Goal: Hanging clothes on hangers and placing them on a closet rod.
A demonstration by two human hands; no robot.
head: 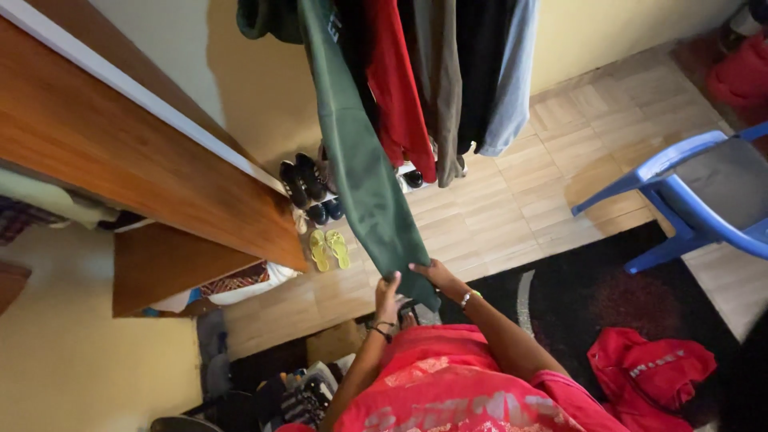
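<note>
Holding the hem of the green garment with my left hand and right hand, both pinched on it, because it hangs long from the rail

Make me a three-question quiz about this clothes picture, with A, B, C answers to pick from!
1. Where are the yellow flip-flops?
A. on the blue chair
B. on the floor beside the dark shoes
C. on the wooden shelf

2. What colour is the hanging garment that both hands hold?
A. green
B. white
C. orange

3. How is the red garment at lower right?
A. hanging up
B. folded on the chair
C. lying crumpled on the dark rug

Answers: 1 B, they lie on the tiles next to the dark shoes. 2 A, the left hand and right hand grip its green bottom end. 3 C, it is heaped on the rug.
</note>
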